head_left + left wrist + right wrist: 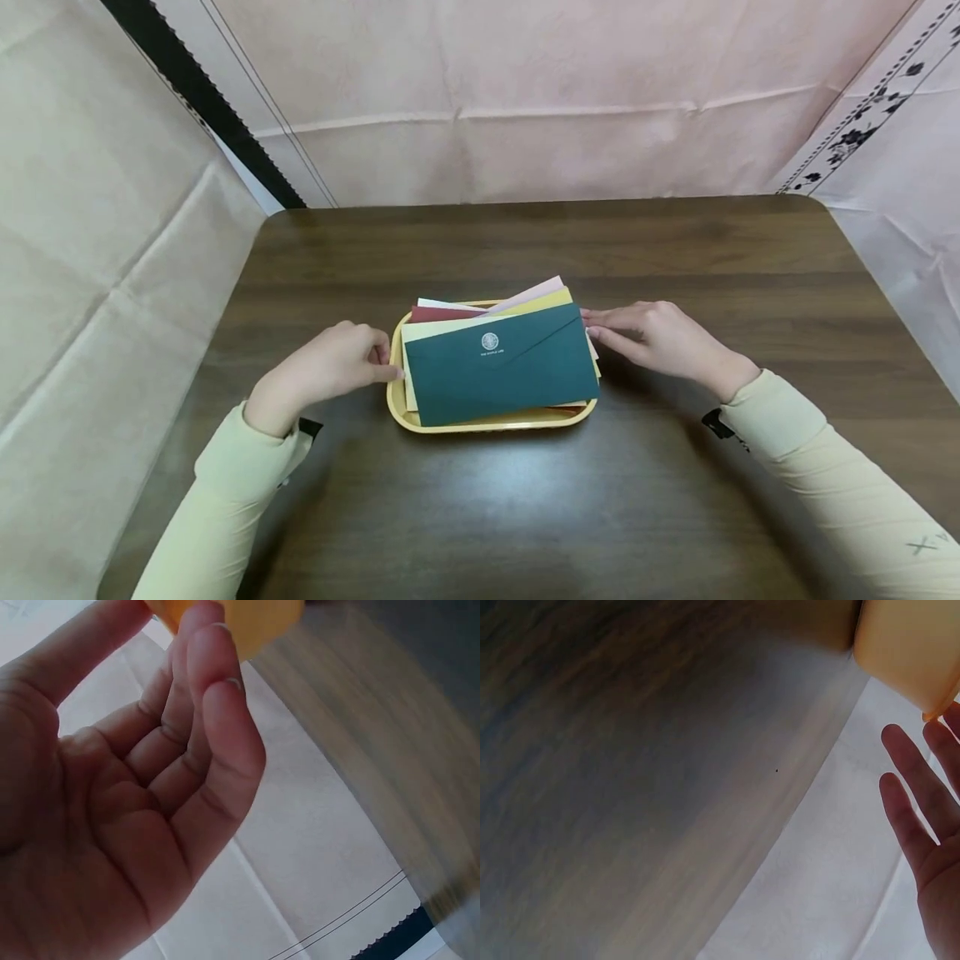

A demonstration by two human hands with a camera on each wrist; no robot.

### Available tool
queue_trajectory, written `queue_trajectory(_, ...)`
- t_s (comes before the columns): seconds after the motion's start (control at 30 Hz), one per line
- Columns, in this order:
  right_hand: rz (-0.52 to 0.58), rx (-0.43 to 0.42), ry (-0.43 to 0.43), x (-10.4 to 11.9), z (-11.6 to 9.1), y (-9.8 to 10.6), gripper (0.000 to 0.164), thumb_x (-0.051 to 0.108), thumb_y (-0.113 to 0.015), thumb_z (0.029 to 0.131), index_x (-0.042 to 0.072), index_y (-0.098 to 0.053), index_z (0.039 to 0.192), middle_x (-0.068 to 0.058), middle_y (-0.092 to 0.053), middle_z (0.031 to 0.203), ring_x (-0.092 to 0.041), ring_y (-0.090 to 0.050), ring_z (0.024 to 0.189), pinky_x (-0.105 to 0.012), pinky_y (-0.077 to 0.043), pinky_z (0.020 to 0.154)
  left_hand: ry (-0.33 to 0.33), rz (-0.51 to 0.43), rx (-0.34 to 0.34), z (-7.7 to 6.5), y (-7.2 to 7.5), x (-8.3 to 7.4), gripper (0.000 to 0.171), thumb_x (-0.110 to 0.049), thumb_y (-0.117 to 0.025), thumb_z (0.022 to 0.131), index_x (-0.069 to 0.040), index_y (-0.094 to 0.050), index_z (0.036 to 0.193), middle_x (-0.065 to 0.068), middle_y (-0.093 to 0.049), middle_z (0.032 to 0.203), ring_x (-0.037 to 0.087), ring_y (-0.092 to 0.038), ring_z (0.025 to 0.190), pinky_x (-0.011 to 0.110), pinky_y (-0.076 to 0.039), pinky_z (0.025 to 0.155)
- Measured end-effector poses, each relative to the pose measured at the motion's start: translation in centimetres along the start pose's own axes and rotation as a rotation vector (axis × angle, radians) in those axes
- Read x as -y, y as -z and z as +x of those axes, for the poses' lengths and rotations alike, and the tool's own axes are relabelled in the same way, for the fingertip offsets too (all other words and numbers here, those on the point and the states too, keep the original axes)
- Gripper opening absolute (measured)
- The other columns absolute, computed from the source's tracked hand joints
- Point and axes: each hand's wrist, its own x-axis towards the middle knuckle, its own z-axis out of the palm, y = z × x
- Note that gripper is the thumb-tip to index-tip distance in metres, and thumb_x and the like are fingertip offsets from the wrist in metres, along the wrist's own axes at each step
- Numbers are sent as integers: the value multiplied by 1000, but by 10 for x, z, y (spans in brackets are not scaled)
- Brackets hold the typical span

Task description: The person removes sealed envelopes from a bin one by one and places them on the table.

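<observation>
A shallow yellow tray (pixel 491 427) sits on the table with a loose stack of envelopes in it. On top lies a dark green envelope (pixel 502 379) with a round white emblem. Edges of a cream envelope (pixel 431 331), a yellow one (pixel 553 300), a pink one (pixel 538 290) and a dark red one (pixel 442 314) stick out behind. My left hand (pixel 333 362) pinches the tray's left rim between thumb and curled fingers. At the right end, my right hand (pixel 660 342) has its fingers extended, tips right at the rim; the right wrist view shows them against the tray's outer wall (pixel 907 652).
The dark wooden table (pixel 480 517) spreads around the tray and ends at a straight far edge. Pale creased cloth (pixel 570 150) hangs beyond it, with more cloth (pixel 90 275) at the left side. Both forearms wear pale sleeves (pixel 247 475) with a dark strap at each wrist.
</observation>
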Motion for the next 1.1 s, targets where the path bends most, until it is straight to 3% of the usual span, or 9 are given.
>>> queue_trajectory(0.23, 3, -17, -17, 0, 0, -2, 28, 18, -66, 86, 16, -71, 114, 6, -63, 118, -7, -63, 97, -36, -50, 79, -6, -39, -28, -4, -3, 0, 20, -32, -72, 81, -16, -63, 75, -2, -48, 57, 16, -43, 53, 30, -37, 51)
queue_trajectory(0.57, -2, -5, -95, 3, -5, -6, 27, 26, -64, 89, 15, -72, 113, 7, -68, 104, -9, -63, 89, -33, -51, 73, 8, -66, -28, -4, -4, 1, 19, -32, -72, 81, -15, -63, 77, -1, -51, 59, 17, -45, 55, 31, -38, 52)
queue_trajectory(0.7, 34, 25, -139, 4, -5, -4, 29, 28, -63, 90, 16, -71, 115, 10, -68, 103, -3, -54, 65, -26, -47, 59, 12, -43, -32, -8, -9, 0, 19, -31, -70, 83, -15, -65, 77, -1, -50, 57, 16, -45, 53, 30, -39, 52)
queue_trajectory(0.8, 70, 27, -189, 7, -2, 0, 27, 28, -61, 91, 20, -71, 115, 15, -67, 103, 1, -53, 64, -20, -45, 57, -4, -21, -37, -12, -14, -1, 23, -31, -65, 87, -13, -65, 72, -2, -44, 53, 15, -41, 49, 29, -36, 49)
queue_trajectory(0.93, 62, -73, -236, 15, 10, 12, 19, 25, -63, 90, 21, -73, 106, 17, -66, 98, 6, -59, 81, -17, -48, 66, -36, -37, -65, -14, -20, 1, 35, -29, -59, 91, -13, -57, 61, -3, -38, 50, 13, -34, 45, 28, -31, 46)
queue_trajectory(1.1, 7, -182, -215, 33, 38, 36, 14, 24, -65, 88, 20, -71, 100, 18, -61, 93, 6, -53, 79, -16, -44, 68, -30, -66, -74, -11, -23, 3, 37, -28, -56, 92, -12, -56, 59, -3, -40, 51, 13, -34, 45, 28, -30, 46)
